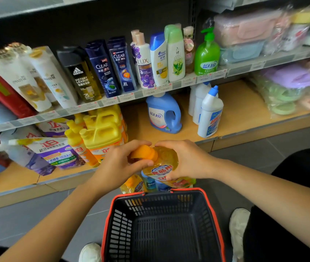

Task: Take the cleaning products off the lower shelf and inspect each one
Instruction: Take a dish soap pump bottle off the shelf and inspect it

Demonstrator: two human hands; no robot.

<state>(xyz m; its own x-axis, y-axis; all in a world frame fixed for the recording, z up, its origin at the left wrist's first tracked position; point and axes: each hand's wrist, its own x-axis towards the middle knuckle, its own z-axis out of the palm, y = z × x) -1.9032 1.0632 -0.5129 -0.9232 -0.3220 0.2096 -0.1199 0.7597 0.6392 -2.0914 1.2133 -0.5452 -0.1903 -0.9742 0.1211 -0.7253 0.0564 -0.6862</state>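
Hands (two: left hand (121,163), right hand (183,159)) around one yellow bottle (166,165).

Pretty sure I'm in a small shop or supermarket aisle here. I see metal shelving (112,103) with price tags (125,96) clipped along the edge, rows of branded shampoo bottles (101,69) facing out, detergent jugs (103,129) stocked below, and a black shopping basket with red rim (212,214) sitting on the grey tiled floor (18,224).
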